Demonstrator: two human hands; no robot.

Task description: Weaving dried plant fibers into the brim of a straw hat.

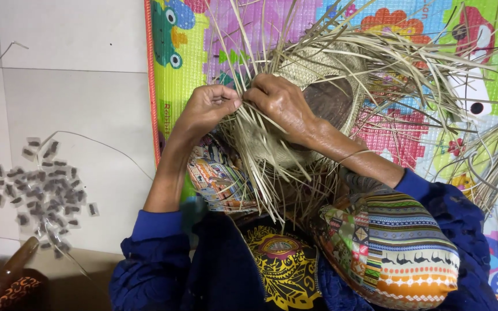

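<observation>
My left hand (210,106) and my right hand (280,103) meet over a half-woven straw hat (324,72) that lies on my lap, above the near edge of the colourful play mat (174,63). The fingers of my left hand are curled together and pinched on a few thin straw strands (249,150) at the hat's edge; my right-hand fingers are bent down and pressed into the same strands, thumb side toward the left hand, so the two hands touch or nearly touch at the fingertips. Whether the right hand actually clamps a strand or only presses on it I cannot tell, since the fingertips are buried in the straw.

The hat's woven crown sits just beyond my right hand, its dark hollow showing, and loose unwoven strands fan out from it in every direction, over my forearms, across the mat toward its far edge and off to the right. My blue sleeves (145,230) are pushed up to the elbows, and a patterned cloth (387,247) covers my right knee.

Left of the mat, on the pale tiled floor (70,52), a scatter of small grey sachets (44,193) lies well apart from my hands. A single long strand curves across the tiles beside them.
</observation>
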